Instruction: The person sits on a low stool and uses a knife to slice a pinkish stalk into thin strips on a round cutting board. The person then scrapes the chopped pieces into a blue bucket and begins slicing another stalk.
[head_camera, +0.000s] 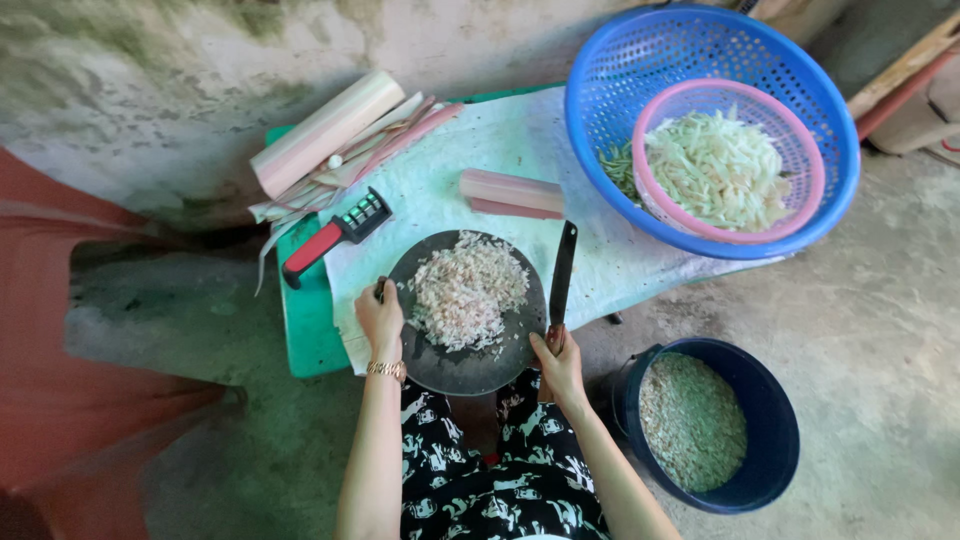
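Gripping the round dark board (470, 362) at its left rim, my left hand (380, 318) is curling its fingers over the edge; my right hand (558, 368) is closing around the knife (562, 275) lying right of the chopped pile (468, 290), mid-counter (520, 150).

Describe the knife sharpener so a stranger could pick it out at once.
Start at the low green table covered by a pale cloth. Near its left edge, above the round dark chopping board, lies the knife sharpener. Its red handle and black slotted head set it apart from the pale pink stalk pieces nearby.
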